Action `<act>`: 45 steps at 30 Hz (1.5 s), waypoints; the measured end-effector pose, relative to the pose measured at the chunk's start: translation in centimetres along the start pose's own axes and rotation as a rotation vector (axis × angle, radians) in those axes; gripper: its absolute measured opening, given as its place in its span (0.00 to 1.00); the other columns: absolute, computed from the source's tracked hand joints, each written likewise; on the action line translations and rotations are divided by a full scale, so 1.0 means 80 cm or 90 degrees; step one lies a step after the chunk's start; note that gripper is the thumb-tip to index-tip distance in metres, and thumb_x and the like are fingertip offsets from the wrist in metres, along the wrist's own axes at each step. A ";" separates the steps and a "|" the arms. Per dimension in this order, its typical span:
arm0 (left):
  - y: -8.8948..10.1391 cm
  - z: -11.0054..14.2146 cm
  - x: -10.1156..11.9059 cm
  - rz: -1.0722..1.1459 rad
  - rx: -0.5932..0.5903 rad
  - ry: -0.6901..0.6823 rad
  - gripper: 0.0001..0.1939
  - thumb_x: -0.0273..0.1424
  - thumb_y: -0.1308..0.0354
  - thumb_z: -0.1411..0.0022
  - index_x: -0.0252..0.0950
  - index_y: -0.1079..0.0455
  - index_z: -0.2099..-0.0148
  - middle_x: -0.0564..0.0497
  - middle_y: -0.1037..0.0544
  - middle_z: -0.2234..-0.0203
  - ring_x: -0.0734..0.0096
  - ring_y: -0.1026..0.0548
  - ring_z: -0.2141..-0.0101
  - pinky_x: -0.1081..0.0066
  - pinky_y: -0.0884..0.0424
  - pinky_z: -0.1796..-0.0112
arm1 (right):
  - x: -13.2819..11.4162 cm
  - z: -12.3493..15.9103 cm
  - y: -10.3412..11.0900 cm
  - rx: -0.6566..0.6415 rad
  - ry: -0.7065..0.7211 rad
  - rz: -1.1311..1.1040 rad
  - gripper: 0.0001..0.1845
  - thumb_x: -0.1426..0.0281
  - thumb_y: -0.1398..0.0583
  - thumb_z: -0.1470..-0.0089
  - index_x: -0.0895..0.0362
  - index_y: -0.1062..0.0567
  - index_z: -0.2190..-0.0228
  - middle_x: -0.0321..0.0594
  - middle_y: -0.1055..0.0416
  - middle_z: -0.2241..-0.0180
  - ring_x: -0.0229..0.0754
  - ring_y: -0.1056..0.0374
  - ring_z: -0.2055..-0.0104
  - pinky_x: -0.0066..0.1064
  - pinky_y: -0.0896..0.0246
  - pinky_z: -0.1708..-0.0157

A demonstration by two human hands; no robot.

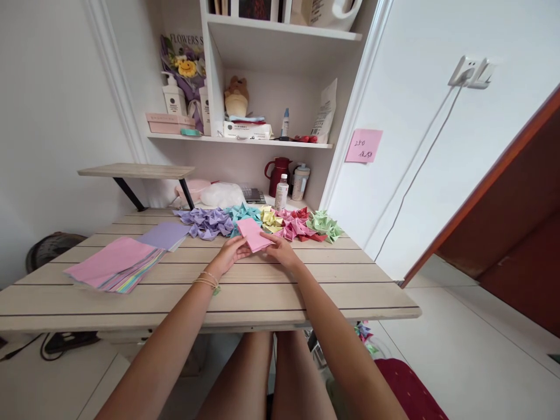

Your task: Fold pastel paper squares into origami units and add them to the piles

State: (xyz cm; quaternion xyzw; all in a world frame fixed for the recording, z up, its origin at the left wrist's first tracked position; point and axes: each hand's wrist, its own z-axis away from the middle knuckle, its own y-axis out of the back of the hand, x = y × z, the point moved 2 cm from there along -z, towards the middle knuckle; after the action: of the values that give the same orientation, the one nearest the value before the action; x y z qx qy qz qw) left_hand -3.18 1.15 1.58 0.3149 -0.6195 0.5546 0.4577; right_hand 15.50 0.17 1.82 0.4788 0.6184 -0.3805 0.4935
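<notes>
A folded sheet of pink origami paper (254, 234) is held up between both my hands over the table. My left hand (233, 254) grips its lower left edge, fingers behind the paper. On the other side, my right hand (280, 248) pinches the right edge with the thumb on top. Just beyond lie folded paper pieces in colour groups: purple (207, 221), teal (240, 213), yellow (271, 219), pink (289, 226), red (299, 213) and green (324, 224). To the left, a fanned stack of coloured paper (116, 259) rests beside purple sheets (165, 234).
A small raised wooden shelf (135, 170) stands at the table's back left. Behind the folded pieces are a plastic bottle (282, 192), a dark red jug (277, 175) and a tumbler (300, 182). A pink note (364, 145) sticks to the wall. Shelves rise above.
</notes>
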 end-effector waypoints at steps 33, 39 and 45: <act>-0.010 0.005 -0.005 -0.172 -0.079 -0.051 0.18 0.36 0.32 0.55 0.31 0.24 0.62 0.49 0.23 0.71 0.76 0.29 0.74 0.76 0.36 0.71 | 0.002 -0.004 0.003 0.130 0.062 0.103 0.22 0.51 0.34 0.61 0.58 0.25 0.75 0.38 0.27 0.75 0.37 0.34 0.77 0.28 0.40 0.76; -0.013 0.005 -0.005 -0.189 -0.080 -0.055 0.20 0.34 0.29 0.58 0.31 0.24 0.62 0.47 0.23 0.71 0.74 0.28 0.73 0.75 0.35 0.70 | 0.001 -0.005 0.007 0.162 0.077 0.104 0.21 0.53 0.34 0.61 0.57 0.24 0.71 0.36 0.29 0.78 0.37 0.35 0.78 0.29 0.40 0.75; -0.015 0.008 -0.004 -0.193 -0.084 -0.075 0.19 0.41 0.32 0.54 0.31 0.24 0.65 0.50 0.25 0.75 0.75 0.30 0.75 0.75 0.35 0.71 | 0.000 -0.004 0.007 0.177 0.071 0.112 0.23 0.53 0.33 0.62 0.57 0.24 0.68 0.33 0.31 0.81 0.37 0.36 0.79 0.29 0.39 0.75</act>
State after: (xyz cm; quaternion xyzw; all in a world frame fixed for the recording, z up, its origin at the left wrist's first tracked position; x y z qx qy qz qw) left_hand -2.09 0.29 1.81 0.4057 -0.6260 0.4179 0.5185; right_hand 15.99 0.62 1.92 0.6152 0.5416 -0.3908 0.4190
